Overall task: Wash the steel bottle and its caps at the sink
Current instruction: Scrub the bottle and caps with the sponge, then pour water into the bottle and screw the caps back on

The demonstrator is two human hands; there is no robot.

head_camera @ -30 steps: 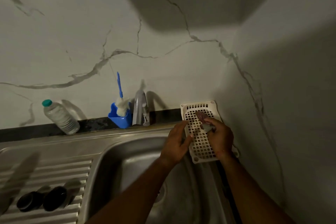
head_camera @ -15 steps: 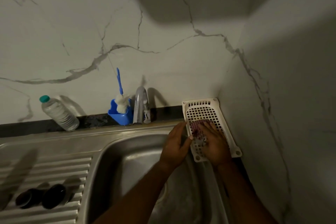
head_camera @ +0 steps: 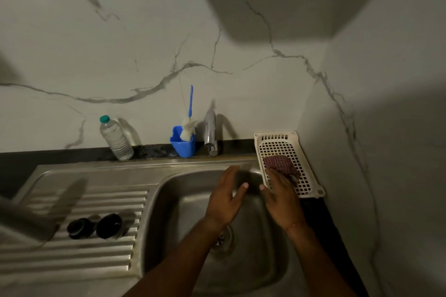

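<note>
- The steel sink (head_camera: 169,190) is seen from above, its basin on the right and its ribbed draining board (head_camera: 79,255) on the left.
- Both hands are held over the far right part of the basin, near each other but apart.
- The left hand (head_camera: 225,198) is seen released, fingers spread, with nothing grasped.
- The right hand (head_camera: 281,196) is seen open at the basin's right rim; its fingertips lie at the near edge of a dark red scrubber (head_camera: 280,164). Whether the scrubber is touched or gripped cannot be told.
- The scrubber rests on a white perforated tray (head_camera: 306,183), placed on the table at the far right corner, against the wall.
- Two dark round caps (head_camera: 95,225) are noted side by side on the draining board, left of the basin.
- A blurred, steel-grey elongated shape (head_camera: 36,214), apparently the steel bottle, lies at the left edge over the draining board; its detail cannot be made out.
- A chrome tap (head_camera: 210,132) stands at the far rim of the sink.
- Just left of the tap, a blue holder (head_camera: 183,146) contains a bottle brush (head_camera: 189,123) with a blue handle.
- Further left, a clear plastic bottle (head_camera: 115,138) with a green cap leans against the marble wall.
- The drain (head_camera: 225,240) is partly hidden by the left forearm.
</note>
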